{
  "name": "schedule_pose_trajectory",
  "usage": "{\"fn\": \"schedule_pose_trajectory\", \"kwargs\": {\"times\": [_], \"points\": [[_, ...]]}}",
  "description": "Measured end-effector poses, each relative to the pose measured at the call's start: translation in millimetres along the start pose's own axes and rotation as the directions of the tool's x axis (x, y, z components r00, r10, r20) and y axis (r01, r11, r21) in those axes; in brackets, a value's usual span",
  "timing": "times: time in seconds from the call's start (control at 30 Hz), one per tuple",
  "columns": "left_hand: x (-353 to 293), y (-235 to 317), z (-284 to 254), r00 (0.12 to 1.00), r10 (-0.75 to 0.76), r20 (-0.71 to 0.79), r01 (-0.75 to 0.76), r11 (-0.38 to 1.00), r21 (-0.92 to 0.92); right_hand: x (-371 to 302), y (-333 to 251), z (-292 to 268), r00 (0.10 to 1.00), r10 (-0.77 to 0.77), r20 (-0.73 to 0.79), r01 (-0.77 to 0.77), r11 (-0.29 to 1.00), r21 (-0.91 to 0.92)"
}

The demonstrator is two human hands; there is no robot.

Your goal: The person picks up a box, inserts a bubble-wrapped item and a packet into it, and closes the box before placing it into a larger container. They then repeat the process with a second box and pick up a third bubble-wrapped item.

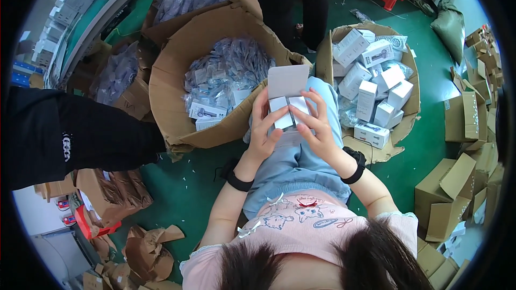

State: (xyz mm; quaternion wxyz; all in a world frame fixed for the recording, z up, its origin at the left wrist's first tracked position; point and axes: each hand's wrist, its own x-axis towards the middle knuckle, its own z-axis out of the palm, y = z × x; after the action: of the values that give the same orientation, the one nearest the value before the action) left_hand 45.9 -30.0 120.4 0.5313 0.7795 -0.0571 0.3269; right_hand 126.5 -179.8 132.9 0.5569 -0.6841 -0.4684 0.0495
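Over my lap I hold a small white carton box with its top lid standing open and its two inner flaps showing. My left hand grips its left side, thumb on the left flap. My right hand holds the right side, fingers pressing on the right flap. Both wrists wear black bands.
A big cardboard box of clear-bagged items lies ahead on the left. A second cardboard box with several white cartons sits on the right. A person in black is at the left, another person stands ahead. Flat cartons are piled at the right on the green floor.
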Motion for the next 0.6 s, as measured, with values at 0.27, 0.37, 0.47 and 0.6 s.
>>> {"fn": "schedule_pose_trajectory", "kwargs": {"times": [0.27,0.37,0.47,0.6], "points": [[6.8,17.8,-0.9,0.958,-0.280,0.059,0.281,0.883,-0.375,-3.4,4.6,2.2,0.996,0.083,-0.029,-0.077,0.983,0.168],[15.9,29.2,-2.1,0.935,-0.349,0.068,0.331,0.785,-0.523,-4.3,8.5,-1.8,0.992,0.053,0.111,-0.082,0.958,0.274],[22.3,37.7,-0.1,0.871,-0.485,0.076,0.409,0.630,-0.660,-5.1,6.5,-0.8,0.988,0.095,0.119,-0.124,0.957,0.262],[17.9,33.3,0.7,0.798,-0.595,0.090,0.513,0.594,-0.620,-8.6,10.9,11.0,0.997,0.074,0.004,-0.071,0.941,0.332]]}}
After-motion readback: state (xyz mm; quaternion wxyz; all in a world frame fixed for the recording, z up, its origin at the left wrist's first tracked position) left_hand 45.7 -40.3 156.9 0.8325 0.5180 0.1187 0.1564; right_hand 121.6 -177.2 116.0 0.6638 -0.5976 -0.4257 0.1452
